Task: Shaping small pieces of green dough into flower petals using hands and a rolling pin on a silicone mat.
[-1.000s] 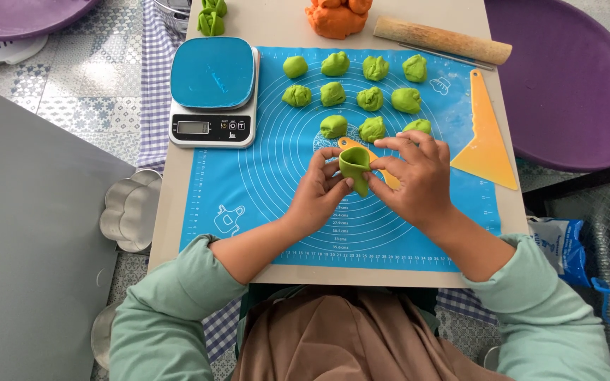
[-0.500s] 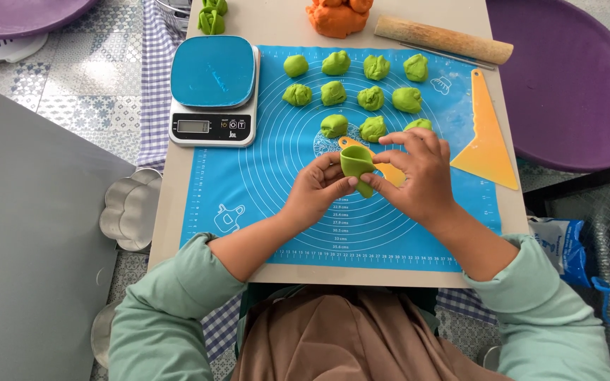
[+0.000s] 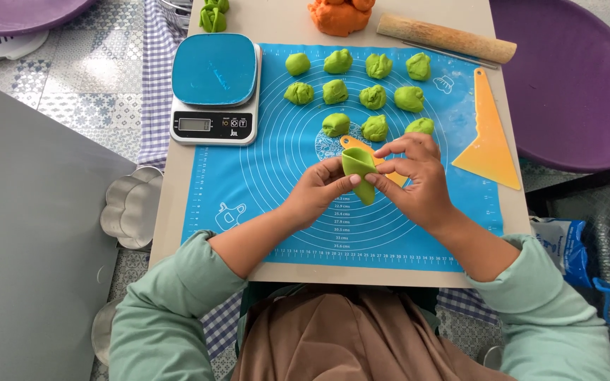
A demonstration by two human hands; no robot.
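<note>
Patterned floor tiles and a checked cloth (image 3: pixel 154 77) frame a pale bench (image 3: pixel 284 21) covered mostly by a blue baking mat (image 3: pixel 262 183) printed with white rings. Over the middle of that mat both hands meet: the left hand (image 3: pixel 315 192) and the right hand (image 3: pixel 418 180) pinch a folded green dough piece (image 3: pixel 359 168) between their fingertips, holding it up off the mat, with the fingers of each hand closed on its sides. Just behind the dough piece an orange cone-shaped piece (image 3: pixel 370 156) lies on the mat, partly hidden by the hands. Farther back eleven green dough balls (image 3: pixel 373 97) sit in three rows, near one another but apart. A kitchen scale (image 3: pixel 214 88) with a blue top stands at the mat's left corner, an orange scraper (image 3: pixel 488 137) lies along its right edge, and a wooden rolling pin (image 3: pixel 446 38) rests across the far right corner beside a lump of orange dough (image 3: pixel 339 15). A purple basin (image 3: pixel 573 77) sits off to the right.
</note>
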